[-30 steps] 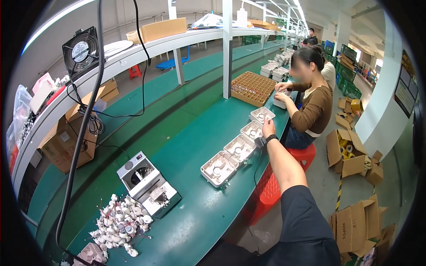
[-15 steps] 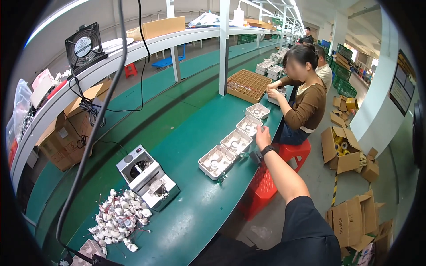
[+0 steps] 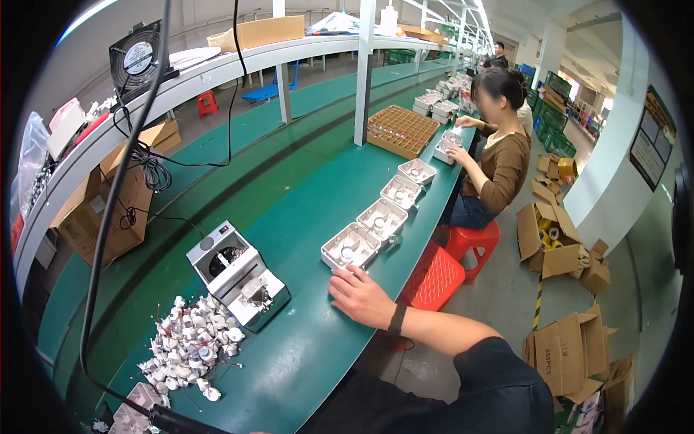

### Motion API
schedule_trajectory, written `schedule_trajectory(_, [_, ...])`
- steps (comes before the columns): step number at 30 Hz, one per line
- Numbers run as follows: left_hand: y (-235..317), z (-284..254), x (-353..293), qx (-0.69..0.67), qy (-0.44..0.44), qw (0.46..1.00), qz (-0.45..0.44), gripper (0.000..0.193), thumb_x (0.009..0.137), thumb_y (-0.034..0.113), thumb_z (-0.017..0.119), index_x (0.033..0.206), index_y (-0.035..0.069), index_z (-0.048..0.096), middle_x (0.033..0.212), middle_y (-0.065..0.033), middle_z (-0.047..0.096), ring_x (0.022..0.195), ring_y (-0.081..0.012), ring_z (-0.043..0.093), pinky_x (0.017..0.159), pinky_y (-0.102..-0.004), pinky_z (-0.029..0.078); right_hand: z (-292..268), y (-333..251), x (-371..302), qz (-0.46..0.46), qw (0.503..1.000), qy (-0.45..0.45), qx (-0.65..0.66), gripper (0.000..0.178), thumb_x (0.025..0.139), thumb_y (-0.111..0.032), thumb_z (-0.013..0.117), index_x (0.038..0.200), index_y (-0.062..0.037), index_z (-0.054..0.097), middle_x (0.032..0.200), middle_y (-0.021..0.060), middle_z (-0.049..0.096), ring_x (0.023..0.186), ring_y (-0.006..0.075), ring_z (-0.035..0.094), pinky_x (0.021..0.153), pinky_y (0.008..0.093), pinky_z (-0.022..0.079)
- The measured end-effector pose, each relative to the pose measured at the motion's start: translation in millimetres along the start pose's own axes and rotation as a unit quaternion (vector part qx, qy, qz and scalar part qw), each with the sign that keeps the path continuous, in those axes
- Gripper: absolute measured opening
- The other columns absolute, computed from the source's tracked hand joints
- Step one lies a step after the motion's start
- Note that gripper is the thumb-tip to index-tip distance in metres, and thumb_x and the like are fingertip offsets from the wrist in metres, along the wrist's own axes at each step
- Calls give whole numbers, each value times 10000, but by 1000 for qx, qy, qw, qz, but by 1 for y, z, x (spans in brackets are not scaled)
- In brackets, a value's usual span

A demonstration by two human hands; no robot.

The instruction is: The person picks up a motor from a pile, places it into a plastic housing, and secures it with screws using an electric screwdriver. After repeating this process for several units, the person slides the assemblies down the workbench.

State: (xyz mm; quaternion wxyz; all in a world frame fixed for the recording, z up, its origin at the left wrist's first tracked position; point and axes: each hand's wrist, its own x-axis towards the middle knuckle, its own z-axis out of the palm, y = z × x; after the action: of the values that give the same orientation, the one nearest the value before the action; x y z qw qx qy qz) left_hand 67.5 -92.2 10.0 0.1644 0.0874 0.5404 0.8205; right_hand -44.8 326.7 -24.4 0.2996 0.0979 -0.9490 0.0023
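Green conveyor bench runs long, from near edge to far end of hall, w/ a raised white shelf along its left side.

Co-worker in brown top sits on a red stool at bench's right edge, both hands on a far white tray. Brown gridded tray just beyond, against a white post.

Cardboard boxes on floor at right, well apart from bench. Red crate under bench edge, near the stool.

Small white benchtop machine w/ round opening on top, standing left of the hand, apart from it. Pile of small white wired parts just beside machine, nearer the wearer.

Row of white trays along right edge of bench. Nearest white tray holds small white parts.

Right hand rests palm-down on belt, fingers loosely spread, released, grasping nothing. Black band on wrist. Fingertips lie just short of nearest tray's near rim: v. close, cannot tell if touching. Tray thus sits directly ahead of hand, slightly left, same edge of bench.

Left hand: not seen in view.

Black fan on shelf, upper left; black cable hangs down across view.
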Motion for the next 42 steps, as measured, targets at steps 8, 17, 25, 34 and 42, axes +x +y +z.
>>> schedule_trajectory(8, [0,7,-6,20,-31,999,-6,458,945,46,652,1356,-3,457,1174,-128,597,1076,-276,609,1009,-434,460,-16,31,-29,-49,987,-106,-107,235,882,-210,668,1024,-22,658,1107,95,636,1279,255,505,1124,460,372])
schedule_trajectory(17, [-5,25,29,-7,-25,995,-98,462,896,-65,634,1327,-36,470,1140,-141,638,1103,-282,666,994,-406,515,-76,-89,29,42,832,-214,510,716,771,-320,844,1346,-41,522,1267,138,642,1205,298,595,1056,420,438])
schedule_trajectory(25, [22,22,3,306,-41,951,13,546,897,234,765,1326,-4,526,1152,-108,666,1049,-220,661,973,-355,515,-89,-216,50,203,328,-284,878,664,829,-331,826,1282,-72,416,784,39,554,624,188,559,604,355,477])
schedule_trajectory(34, [122,-273,-134,682,551,479,34,397,917,279,693,1184,-11,647,1147,-216,678,1059,-373,652,933,-436,520,-77,-220,60,94,471,-76,874,570,877,-407,772,1158,-95,388,698,-8,473,507,110,470,503,261,417])
schedule_trajectory(42, [142,-401,-192,718,552,401,-135,292,908,301,667,966,19,718,1007,-169,696,1000,-375,637,890,-469,503,-55,-238,51,98,505,-73,854,625,843,-447,799,1132,-87,377,671,-8,476,467,109,456,470,248,414])
